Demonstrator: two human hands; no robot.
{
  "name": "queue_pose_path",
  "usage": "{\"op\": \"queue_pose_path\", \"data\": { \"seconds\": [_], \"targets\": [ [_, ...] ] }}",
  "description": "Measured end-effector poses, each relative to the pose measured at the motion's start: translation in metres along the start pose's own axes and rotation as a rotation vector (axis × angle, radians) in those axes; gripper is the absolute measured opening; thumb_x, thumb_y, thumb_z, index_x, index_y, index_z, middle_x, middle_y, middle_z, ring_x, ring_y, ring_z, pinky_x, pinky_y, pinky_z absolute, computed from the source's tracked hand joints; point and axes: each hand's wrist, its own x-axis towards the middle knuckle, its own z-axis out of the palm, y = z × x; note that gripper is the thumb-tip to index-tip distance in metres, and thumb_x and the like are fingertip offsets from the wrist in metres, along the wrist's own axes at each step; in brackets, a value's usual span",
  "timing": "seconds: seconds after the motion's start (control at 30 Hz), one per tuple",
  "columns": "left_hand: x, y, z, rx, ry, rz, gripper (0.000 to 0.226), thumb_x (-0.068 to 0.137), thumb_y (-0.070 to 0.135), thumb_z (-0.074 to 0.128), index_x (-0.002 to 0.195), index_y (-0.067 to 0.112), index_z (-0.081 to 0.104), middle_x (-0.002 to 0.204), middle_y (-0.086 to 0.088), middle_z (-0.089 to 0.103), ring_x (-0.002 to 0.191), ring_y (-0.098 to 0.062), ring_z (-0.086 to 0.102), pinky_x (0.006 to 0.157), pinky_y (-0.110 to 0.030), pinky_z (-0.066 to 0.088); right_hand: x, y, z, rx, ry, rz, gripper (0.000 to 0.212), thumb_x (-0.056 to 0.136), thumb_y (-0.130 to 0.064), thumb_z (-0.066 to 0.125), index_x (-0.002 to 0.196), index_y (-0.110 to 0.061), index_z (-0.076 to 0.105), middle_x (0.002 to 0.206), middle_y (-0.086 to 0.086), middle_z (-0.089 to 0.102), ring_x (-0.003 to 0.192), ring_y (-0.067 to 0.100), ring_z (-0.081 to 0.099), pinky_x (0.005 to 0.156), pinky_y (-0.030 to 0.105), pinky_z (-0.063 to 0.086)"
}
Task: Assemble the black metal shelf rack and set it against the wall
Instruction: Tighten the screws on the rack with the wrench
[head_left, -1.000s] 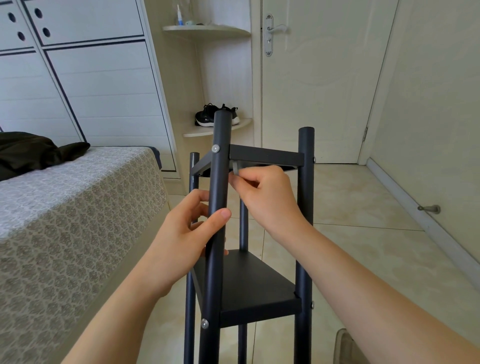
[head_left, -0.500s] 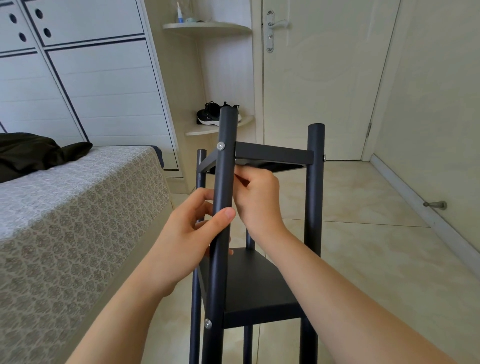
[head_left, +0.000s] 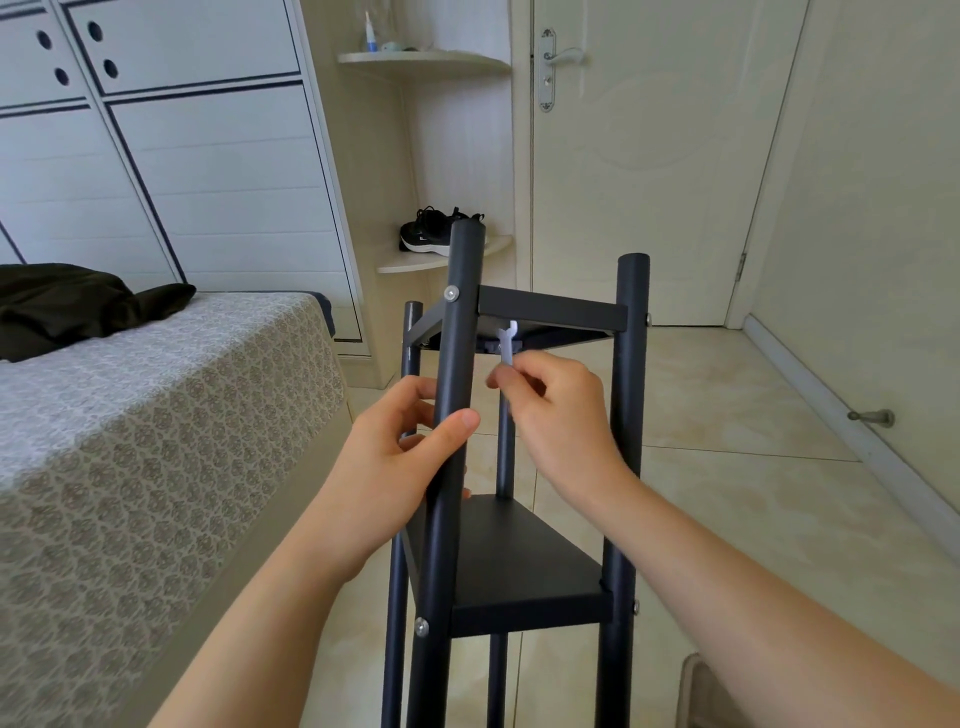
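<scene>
Matt black metal rack (head_left: 519, 571), shiny small wrench (head_left: 508, 340), glossy floor tiles (head_left: 727, 467).

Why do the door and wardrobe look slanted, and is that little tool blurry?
Head view: the wide lens tilts the door and wardrobe edges; light is soft, with no harsh glare; the small wrench pinched in the right hand looks pale and slightly smeared.

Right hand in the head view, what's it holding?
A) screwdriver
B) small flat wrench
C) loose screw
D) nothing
B: the right hand pinches a small flat wrench, its open end pointing up just under the top shelf, while the left hand grips the front post.
</scene>
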Motion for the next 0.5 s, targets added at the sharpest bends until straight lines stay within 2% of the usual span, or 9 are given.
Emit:
{"op": "queue_pose_path", "data": {
  "seconds": [0.2, 0.33, 0.5],
  "targets": [
    [0.001, 0.0, 0.0, 0.022, 0.045, -0.009, 0.036, 0.076, 0.048, 0.066, 0.105, 0.028, 0.063, 0.081, 0.009, 0.067, 0.075, -0.019, 0.072, 0.061, -0.032, 0.062, -0.019, -0.004, -0.035, -0.038, -0.086, 0.017, 0.022, 0.099, -0.016, 0.054, 0.085, -0.016, 0.071, 0.055, -0.01, 0.053, 0.054, 0.005, 0.049, 0.052, 0.016, 0.04],
    [0.001, 0.0, 0.0, 0.034, 0.051, -0.02, 0.038, 0.076, 0.049, 0.066, 0.107, 0.027, 0.062, 0.084, 0.004, 0.067, 0.078, -0.019, 0.073, 0.062, -0.033, 0.062, -0.02, -0.004, -0.057, -0.033, -0.038, 0.027, 0.022, 0.097, -0.012, 0.055, 0.082, -0.01, 0.071, 0.045, -0.013, 0.046, 0.042, 0.005, 0.039, 0.044, 0.012, 0.032],
    [-0.001, 0.0, 0.0, 0.034, 0.076, -0.031, 0.035, 0.08, 0.046, 0.065, 0.109, 0.026, 0.063, 0.087, 0.0, 0.065, 0.078, -0.017, 0.072, 0.063, -0.033, 0.062, -0.017, 0.007, -0.077, -0.086, 0.023, 0.096, 0.026, 0.095, -0.008, 0.055, 0.073, -0.011, 0.067, 0.042, -0.014, 0.046, 0.042, 0.003, 0.04, 0.045, 0.011, 0.033]
  ]
}}
